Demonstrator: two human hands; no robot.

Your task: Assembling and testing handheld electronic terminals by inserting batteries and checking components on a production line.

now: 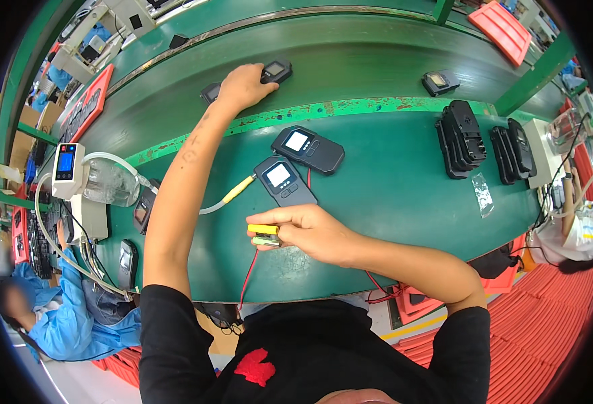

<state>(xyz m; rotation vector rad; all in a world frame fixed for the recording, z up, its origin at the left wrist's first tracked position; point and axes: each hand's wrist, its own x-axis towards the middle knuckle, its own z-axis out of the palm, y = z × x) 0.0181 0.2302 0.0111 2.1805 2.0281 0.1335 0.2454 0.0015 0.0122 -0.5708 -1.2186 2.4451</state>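
Observation:
My left hand (242, 89) reaches to the belt, its fingers and thumb closed round a black handheld device with a small screen (277, 70). Partly hidden behind that hand is another black device (210, 93). Over the bench's near side, my right hand (310, 236) pinches a small yellow and pale green block (264, 233); its exact kind is unclear. Just beyond lie two black handheld devices with lit white screens, the nearer one (284, 182) overlapping the farther one (308, 149). A clear tube with a yellow sleeve (238, 189) meets the nearer one's upper left corner.
Stacked black devices (461, 140) and a second group (514, 151) stand at right, beside a clear plastic bag (482, 195). At left are a white meter (67, 170), a clear jar (111, 183) and tubing. One device (440, 82) lies on the belt. A person in blue (74, 316) sits left.

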